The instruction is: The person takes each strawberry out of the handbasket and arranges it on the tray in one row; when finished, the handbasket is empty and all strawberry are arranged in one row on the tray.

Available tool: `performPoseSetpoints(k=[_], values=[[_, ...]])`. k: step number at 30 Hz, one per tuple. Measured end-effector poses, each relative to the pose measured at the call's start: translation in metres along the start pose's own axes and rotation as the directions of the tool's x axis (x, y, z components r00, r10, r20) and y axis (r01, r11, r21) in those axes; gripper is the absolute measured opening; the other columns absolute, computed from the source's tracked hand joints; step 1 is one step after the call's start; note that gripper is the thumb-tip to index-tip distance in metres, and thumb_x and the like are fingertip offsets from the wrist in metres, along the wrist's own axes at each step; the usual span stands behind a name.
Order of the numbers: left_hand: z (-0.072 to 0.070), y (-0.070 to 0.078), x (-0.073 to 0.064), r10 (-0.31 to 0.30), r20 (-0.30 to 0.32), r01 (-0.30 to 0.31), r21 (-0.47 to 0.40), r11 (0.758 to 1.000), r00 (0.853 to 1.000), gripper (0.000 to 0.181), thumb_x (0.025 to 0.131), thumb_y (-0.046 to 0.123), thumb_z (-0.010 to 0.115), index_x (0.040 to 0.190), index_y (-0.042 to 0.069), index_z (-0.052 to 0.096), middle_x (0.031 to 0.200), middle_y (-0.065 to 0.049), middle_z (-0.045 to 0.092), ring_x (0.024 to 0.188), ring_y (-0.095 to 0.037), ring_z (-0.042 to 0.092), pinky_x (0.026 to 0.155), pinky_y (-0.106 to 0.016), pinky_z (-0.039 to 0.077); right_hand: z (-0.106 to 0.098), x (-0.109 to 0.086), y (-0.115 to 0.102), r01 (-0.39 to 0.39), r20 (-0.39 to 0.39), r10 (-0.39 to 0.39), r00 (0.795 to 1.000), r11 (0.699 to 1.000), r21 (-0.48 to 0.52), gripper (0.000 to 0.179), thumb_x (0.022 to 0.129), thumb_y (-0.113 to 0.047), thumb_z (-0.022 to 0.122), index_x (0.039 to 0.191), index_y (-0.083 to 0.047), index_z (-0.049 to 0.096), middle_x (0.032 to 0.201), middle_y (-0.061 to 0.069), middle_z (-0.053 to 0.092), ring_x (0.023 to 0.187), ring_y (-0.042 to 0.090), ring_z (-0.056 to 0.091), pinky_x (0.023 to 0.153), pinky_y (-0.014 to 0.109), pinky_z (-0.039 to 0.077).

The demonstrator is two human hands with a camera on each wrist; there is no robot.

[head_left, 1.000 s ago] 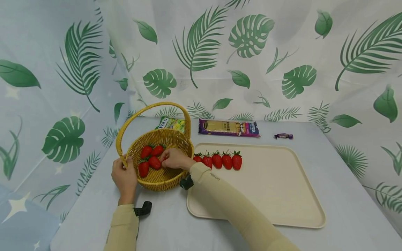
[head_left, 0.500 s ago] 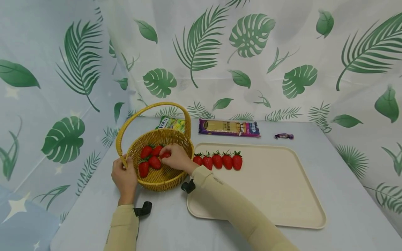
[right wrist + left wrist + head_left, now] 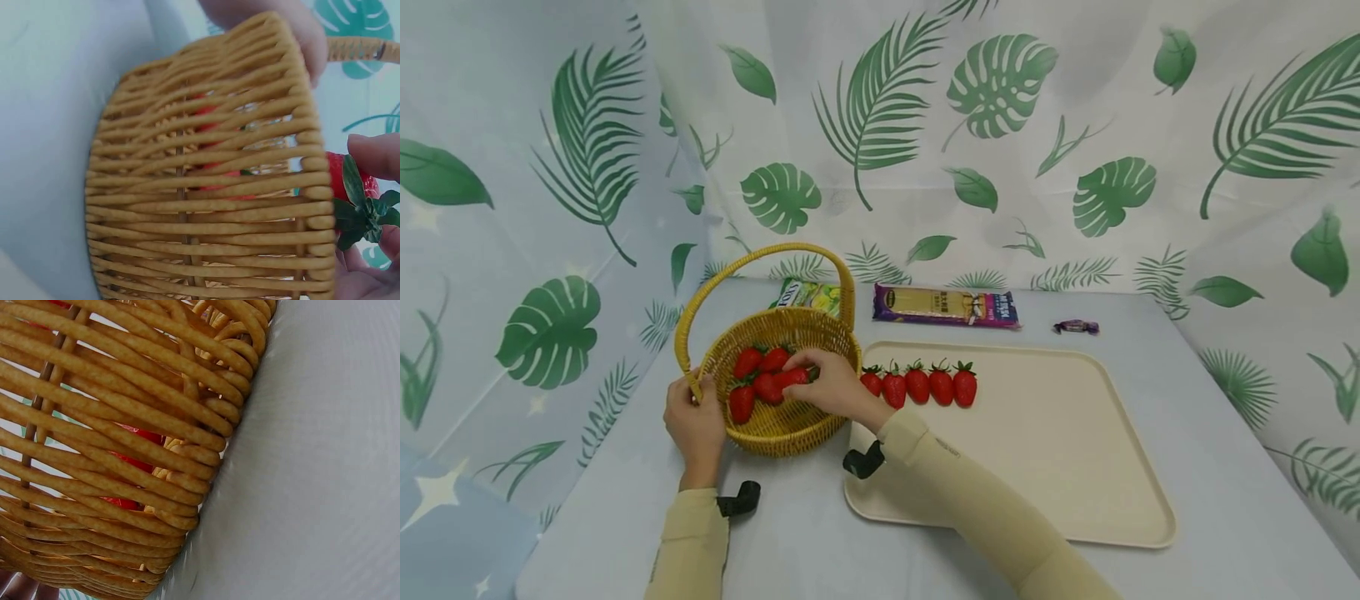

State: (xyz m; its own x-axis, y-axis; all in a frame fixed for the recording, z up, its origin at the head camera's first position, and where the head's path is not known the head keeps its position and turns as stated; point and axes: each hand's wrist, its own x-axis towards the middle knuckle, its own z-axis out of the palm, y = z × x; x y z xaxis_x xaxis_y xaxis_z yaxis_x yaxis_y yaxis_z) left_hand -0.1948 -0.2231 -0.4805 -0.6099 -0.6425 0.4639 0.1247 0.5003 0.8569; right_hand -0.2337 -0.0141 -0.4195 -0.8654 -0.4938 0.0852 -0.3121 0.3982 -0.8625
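My left hand (image 3: 696,425) grips the rim of a yellow wicker basket (image 3: 782,443) at its left side, by the foot of the arched handle. Over the basket, my right hand (image 3: 837,388) pinches a red strawberry (image 3: 793,378) between thumb and fingers. The right wrist view shows that strawberry's green leaf cap (image 3: 365,215) beside the basket rim. Several more strawberries (image 3: 742,403) lie inside the basket, on its left half. Only a bit of the left fingers appears in the left wrist view, below the weave.
Right of the basket is a beige tray (image 3: 1022,467), with a row of several strawberries (image 3: 917,385) along its upper left. Behind stand a green snack bag (image 3: 811,295), a purple-and-gold packet (image 3: 946,306) and a small purple wrapped candy (image 3: 1076,327).
My right hand has lifted a strawberry inside the basket and drawn slightly to the right, turning so the fruit shows. My left hand stays on the rim.
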Motion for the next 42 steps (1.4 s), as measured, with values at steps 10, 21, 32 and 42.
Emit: performPoseSetpoints(k=[10,21,32,42], values=[[-0.001,0.001,0.0,-0.011,0.0,0.011,-0.018,1.0,1.0,0.024,0.095,0.008,0.061,0.109,-0.009,0.068,0.111,-0.023,0.062,0.105,-0.037,0.059,0.09,-0.049,0.044,-0.015,-0.028,0.013,0.018,-0.113,0.004,0.994,0.982,0.189,0.026,0.086,-0.023,0.073,0.112,-0.019,0.071,0.112,-0.004,0.064,0.094,0.015,0.056,0.079,0.033,0.048],[-0.001,0.001,0.0,-0.006,0.004,0.006,-0.003,1.0,1.0,0.026,0.096,0.012,0.06,0.11,-0.008,0.068,0.111,-0.022,0.063,0.103,-0.036,0.059,0.087,-0.043,0.042,-0.041,-0.054,0.036,0.035,-0.255,0.046,0.966,0.952,0.304,0.026,0.092,-0.016,0.069,0.117,-0.012,0.071,0.121,0.004,0.064,0.101,0.014,0.058,0.078,0.024,0.05],[-0.001,0.001,0.0,-0.017,0.003,0.017,-0.004,1.0,1.0,0.026,0.096,0.012,0.059,0.112,-0.008,0.068,0.111,-0.022,0.062,0.105,-0.035,0.059,0.09,-0.047,0.043,-0.075,-0.081,0.069,-0.046,-0.346,0.16,0.925,0.948,0.314,0.026,0.09,-0.02,0.071,0.113,-0.009,0.07,0.115,0.009,0.067,0.093,0.018,0.06,0.076,0.025,0.052],[-0.001,0.0,-0.001,-0.003,-0.005,0.003,-0.002,1.0,1.0,0.026,0.096,0.013,0.059,0.111,-0.007,0.069,0.111,-0.022,0.063,0.102,-0.035,0.059,0.084,-0.035,0.04,-0.097,-0.103,0.103,-0.108,-0.47,0.246,0.848,0.948,0.301,0.029,0.087,-0.014,0.073,0.114,-0.005,0.067,0.118,0.01,0.063,0.089,0.018,0.057,0.072,0.021,0.05]])
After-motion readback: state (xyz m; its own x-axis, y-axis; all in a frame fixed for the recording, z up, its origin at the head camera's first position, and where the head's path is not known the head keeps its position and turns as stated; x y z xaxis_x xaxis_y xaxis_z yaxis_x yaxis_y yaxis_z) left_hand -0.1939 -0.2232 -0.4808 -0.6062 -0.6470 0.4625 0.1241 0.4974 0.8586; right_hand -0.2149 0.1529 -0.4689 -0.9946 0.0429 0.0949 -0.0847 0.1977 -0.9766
